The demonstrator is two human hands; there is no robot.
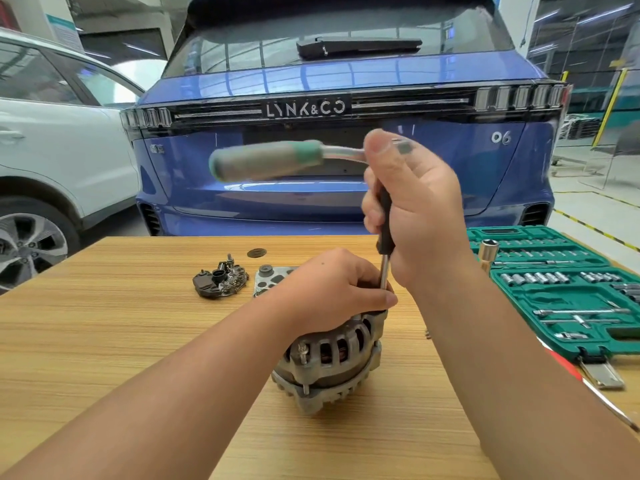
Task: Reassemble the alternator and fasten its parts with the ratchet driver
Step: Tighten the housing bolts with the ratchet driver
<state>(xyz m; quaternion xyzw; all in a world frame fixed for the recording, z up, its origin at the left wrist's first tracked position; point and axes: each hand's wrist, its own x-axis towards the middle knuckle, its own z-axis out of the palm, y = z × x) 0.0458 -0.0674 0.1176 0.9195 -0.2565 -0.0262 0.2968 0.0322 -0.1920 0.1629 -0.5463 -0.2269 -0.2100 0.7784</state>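
While the left hand (332, 289) clasps the alternator (332, 358) on the table (138, 341), the right hand (415, 206) grips the upright ratchet driver (383, 237), its handle blurred.

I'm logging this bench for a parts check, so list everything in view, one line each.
alternator: one, grey metal, on the table, near centre
ratchet driver: one, grey-green handle, with a black extension shaft running down to the alternator
rectifier plate: one, dark, on the table behind the alternator
cover plate: one, silver, beside the rectifier plate
socket set case: one, green, open, right side of the table
table: one, wood-grain
blue car: one, behind the table
white car: one, at left
left hand: on top of the alternator, fingers round the shaft's lower end
right hand: grips the extension shaft
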